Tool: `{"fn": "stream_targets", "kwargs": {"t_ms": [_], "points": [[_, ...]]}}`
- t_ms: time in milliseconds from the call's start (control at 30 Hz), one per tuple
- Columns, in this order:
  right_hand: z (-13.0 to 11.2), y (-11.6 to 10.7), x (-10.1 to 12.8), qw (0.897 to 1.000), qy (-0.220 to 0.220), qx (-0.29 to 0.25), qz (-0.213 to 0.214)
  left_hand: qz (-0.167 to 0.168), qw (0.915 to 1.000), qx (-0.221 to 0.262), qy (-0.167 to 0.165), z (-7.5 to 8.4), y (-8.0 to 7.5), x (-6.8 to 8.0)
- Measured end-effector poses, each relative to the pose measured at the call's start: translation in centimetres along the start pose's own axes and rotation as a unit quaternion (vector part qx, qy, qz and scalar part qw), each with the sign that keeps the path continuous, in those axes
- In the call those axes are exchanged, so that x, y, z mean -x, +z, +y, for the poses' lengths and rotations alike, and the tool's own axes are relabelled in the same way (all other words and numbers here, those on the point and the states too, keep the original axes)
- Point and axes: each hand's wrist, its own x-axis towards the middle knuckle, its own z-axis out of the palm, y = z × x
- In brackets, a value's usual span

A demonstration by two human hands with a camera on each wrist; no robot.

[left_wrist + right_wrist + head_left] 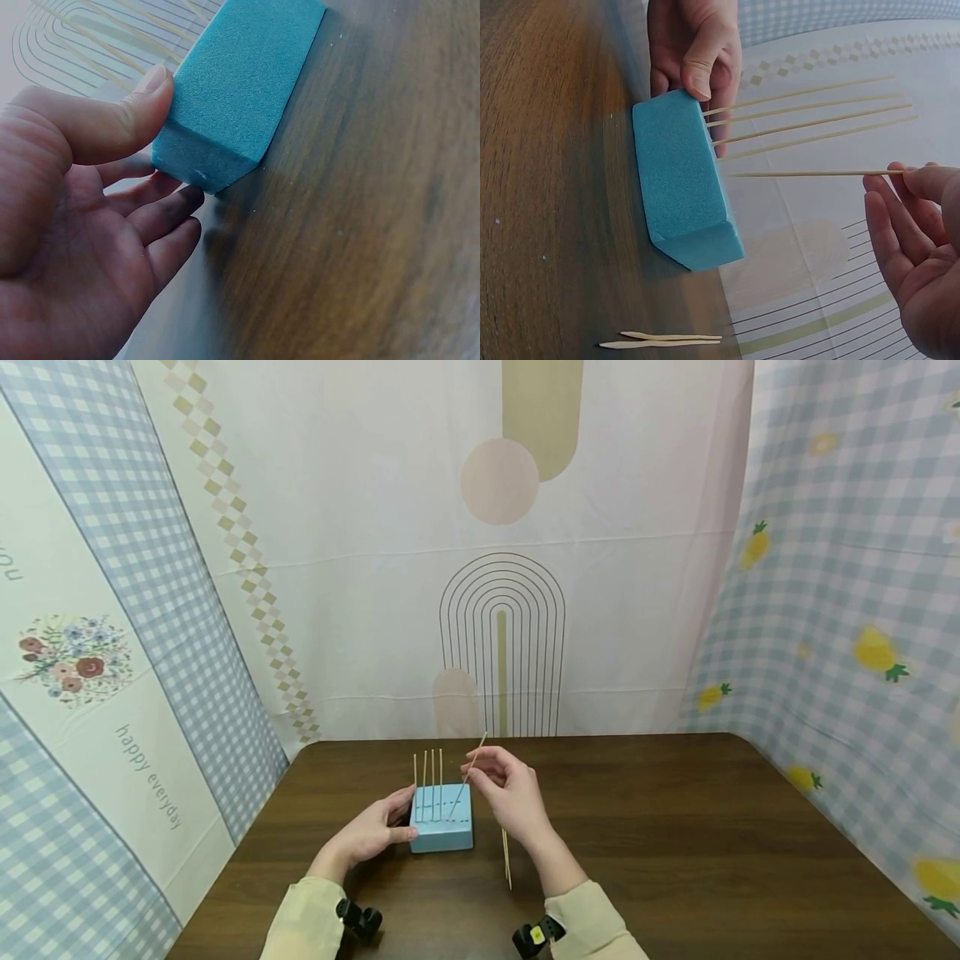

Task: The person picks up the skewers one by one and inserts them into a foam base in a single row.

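Note:
A blue foam block (441, 832) sits on the dark wooden table (675, 827). Several thin wooden skewers (427, 777) stand upright in its top. My left hand (403, 817) grips the block's left end, thumb (142, 97) on one face and fingers behind it (240, 90). My right hand (475, 774) pinches a tilted skewer (467, 779) near its upper end, and the skewer's lower tip meets the block's top. In the right wrist view this skewer (817, 173) runs from the block (679, 187) to my right hand's (904, 175) fingertips, beside the standing skewers (810, 112).
Two loose skewers (507, 858) lie on the table just right of the block, under my right wrist, also visible as loose skewers (664, 340) in the right wrist view. Patterned cloth walls (847, 610) close in the table on three sides.

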Motion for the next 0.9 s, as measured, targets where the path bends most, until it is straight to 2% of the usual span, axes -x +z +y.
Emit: {"fn": "stream_targets", "kwargs": {"t_ms": [367,633,900], "points": [[-0.3,0.2,0.2,0.999,-0.012,0.037,-0.009,-0.001,1.0,0.005,-0.001,0.0,0.0,-0.1],[-0.9,0.9,0.2,0.999,-0.009,0.051,0.001,0.006,0.9999,0.006,-0.009,0.1,0.0,0.0],[0.0,1.3,0.1,0.996,-0.029,0.079,-0.007,0.005,0.9999,0.004,-0.014,-0.1,0.0,-0.1]]}}
